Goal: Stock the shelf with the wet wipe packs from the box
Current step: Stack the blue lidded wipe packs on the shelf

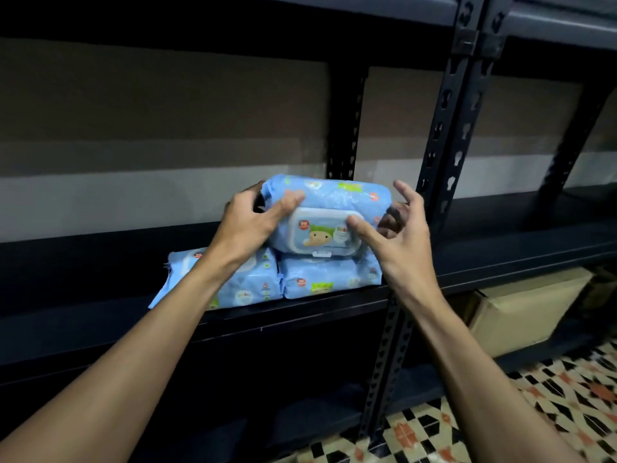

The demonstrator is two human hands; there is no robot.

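Note:
A light-blue wet wipe pack [337, 198] with a white flip lid lies tilted on top of two more blue packs, one on the left [253, 285] and one on the right [330, 279], on the dark metal shelf [100, 315]. My left hand [253, 218] grips the top pack's left end, thumb on its front and fingers behind. My right hand [397, 228] is at the pack's right end, thumb touching the lid, fingers spread and relaxed beside the pack.
A perforated black upright post [444, 152] stands right beside my right hand. A cardboard box [527, 312] sits low at the right on a lower shelf. Patterned floor tiles [567, 396] show at the bottom right.

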